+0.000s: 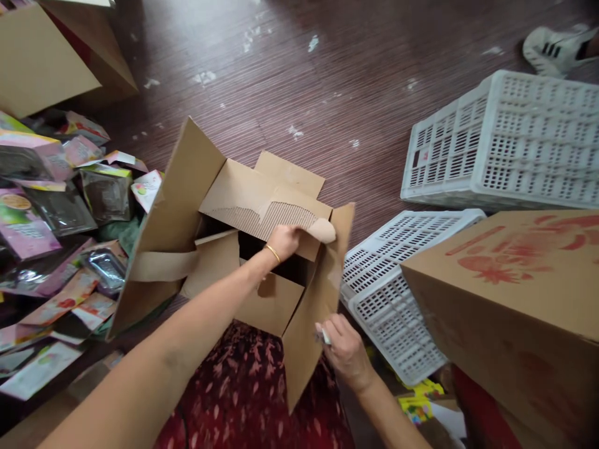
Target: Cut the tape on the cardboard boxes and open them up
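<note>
An open cardboard box point(262, 299) stands before me with its flaps spread outward. The far flap has its top paper layer torn, so corrugated ridges show. My left hand point(283, 242), with a thin gold band at the wrist, reaches over the opening, closed on a torn paper strip point(322, 231) that curls to the right. By the outer side of the right flap point(322, 299), my right hand point(346, 349) is closed around a small white object point(324, 337); its kind is mostly hidden by the fingers. The dark inside of the box shows only in part.
Printed packages with clear plastic trays point(60, 206) are heaped at the left, below another carton point(47, 56). White perforated crates point(538, 137) and a carton with red print point(515, 268) stand at the right. A person's shoe point(547, 51) is at the top right.
</note>
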`<state>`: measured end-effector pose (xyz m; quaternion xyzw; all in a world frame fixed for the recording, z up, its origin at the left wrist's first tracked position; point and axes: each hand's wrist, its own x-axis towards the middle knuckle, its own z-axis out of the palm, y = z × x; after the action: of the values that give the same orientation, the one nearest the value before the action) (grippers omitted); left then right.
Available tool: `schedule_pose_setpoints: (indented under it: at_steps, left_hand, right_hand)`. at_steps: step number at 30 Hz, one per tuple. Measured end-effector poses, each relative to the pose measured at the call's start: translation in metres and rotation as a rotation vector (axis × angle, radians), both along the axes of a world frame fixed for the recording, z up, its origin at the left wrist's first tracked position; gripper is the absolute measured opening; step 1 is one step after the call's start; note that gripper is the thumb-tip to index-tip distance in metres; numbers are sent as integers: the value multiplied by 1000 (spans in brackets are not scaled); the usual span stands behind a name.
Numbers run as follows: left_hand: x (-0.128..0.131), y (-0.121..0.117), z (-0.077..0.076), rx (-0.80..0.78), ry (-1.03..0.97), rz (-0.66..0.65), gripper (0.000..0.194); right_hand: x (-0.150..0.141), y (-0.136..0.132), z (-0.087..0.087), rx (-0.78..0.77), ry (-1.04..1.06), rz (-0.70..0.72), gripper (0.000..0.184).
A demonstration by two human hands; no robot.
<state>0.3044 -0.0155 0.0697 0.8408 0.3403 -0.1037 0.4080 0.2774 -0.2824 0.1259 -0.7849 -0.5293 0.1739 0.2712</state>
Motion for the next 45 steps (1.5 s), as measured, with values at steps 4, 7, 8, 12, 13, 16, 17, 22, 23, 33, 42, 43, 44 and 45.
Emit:
schedule_pose_setpoints:
  at_steps: [4,7,8,12,13,16,17,22,23,33,42,43,44,45]
  left_hand:
    - [-4,32,-6,-148,72,221,37]
    - [-37,19,-2,-244,30,111,39]
    - [-53,12,-1,-213,48,19,41]
    - [-113,1,-13,197,380,-397,45]
    - [-121,5,-17,254,467,-467,53]
    - [-128,18,-17,204,584,-607,59]
    - [-130,19,-10,163,588,-642,49]
    - [-210,-17,68,154,459,-810,19]
    - [-239,-28,84,167,382,-833,20]
    - [-345,-70,110,647,376,-36,24]
    - [-360,-105,94,724,479,772,67]
    - [-367,-106,90,646,468,879,73]
    - [-375,-107,84,548,439,996,78]
    - [-381,-107,78,438,390,1124,82]
  right_hand:
    - [2,-22,-7,11,100,-36,13]
    - [-1,-27,-11,35,125,-87,9]
    - [-3,-26,-12,40,121,-103,8]
    - [-11,-15,-12,53,106,-118,7]
    - [-13,-12,-11,55,106,-105,7]
    - [-15,-2,-8,56,95,-86,8]
    - [-15,1,-8,57,81,-88,8]
    - [-9,5,-14,46,-18,-89,9]
    - [-9,5,-15,46,-40,-88,10]
    - [-26,72,33,-407,-35,-254,26]
    - [-65,241,-32,-11,1326,-968,19]
    - [-67,253,-45,3,1336,-980,19]
    - [-67,263,-56,32,1353,-1004,19]
    - [-65,272,-65,69,1367,-1037,20]
